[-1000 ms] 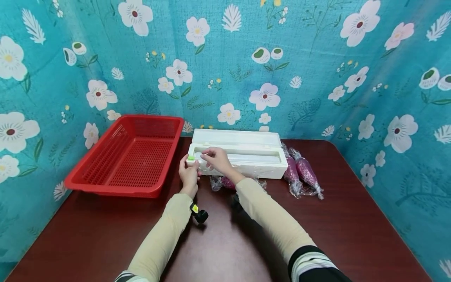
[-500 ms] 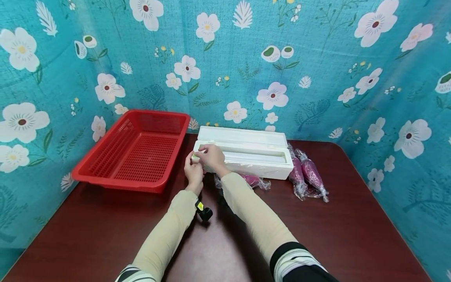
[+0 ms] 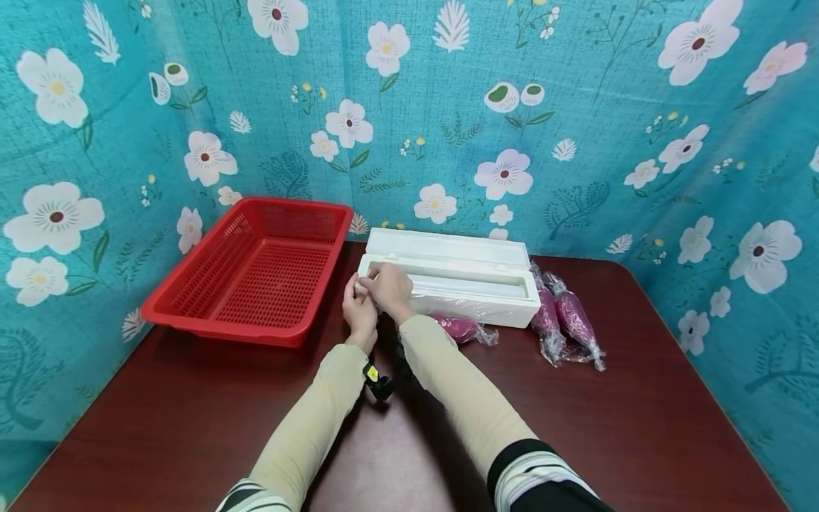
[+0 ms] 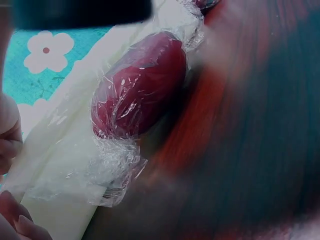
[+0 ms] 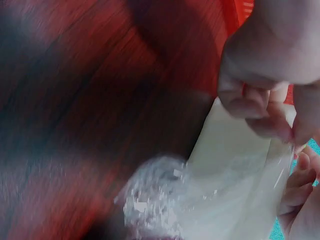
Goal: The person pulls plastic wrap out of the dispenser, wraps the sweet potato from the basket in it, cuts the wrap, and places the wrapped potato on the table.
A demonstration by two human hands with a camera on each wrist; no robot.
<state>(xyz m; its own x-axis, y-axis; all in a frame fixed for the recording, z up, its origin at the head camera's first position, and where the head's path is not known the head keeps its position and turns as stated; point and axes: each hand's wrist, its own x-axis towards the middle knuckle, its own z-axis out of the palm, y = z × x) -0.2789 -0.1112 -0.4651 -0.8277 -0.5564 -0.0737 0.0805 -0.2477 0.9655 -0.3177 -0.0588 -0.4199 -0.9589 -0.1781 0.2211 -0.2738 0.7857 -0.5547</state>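
Observation:
A white cling film box (image 3: 473,307) stands at the back with its lid (image 3: 448,245) raised and a white roll (image 3: 470,286) inside. Clear cling film (image 4: 50,165) hangs over its front. My left hand (image 3: 360,313) is at the box's left front corner, thumb and finger pinching the film's edge. Close beside it, my right hand (image 3: 389,288) reaches across the left end, fingertips pinched together at the film. The fingers cover the spot where they meet. Against the box's front lies a purple oblong, like a sweet potato (image 4: 142,85), wrapped in film.
More film-wrapped purple oblongs (image 3: 574,316) lie to the right of the box. A red perforated basket (image 3: 220,328) stands at the left. The dark red-brown table (image 3: 640,427) meets a flowered blue curtain (image 3: 576,107) behind.
My right hand has moved left and closer to my left hand. The green piece at the box's left end, visible earlier, is now hidden by fingers. The head view has shifted slightly.

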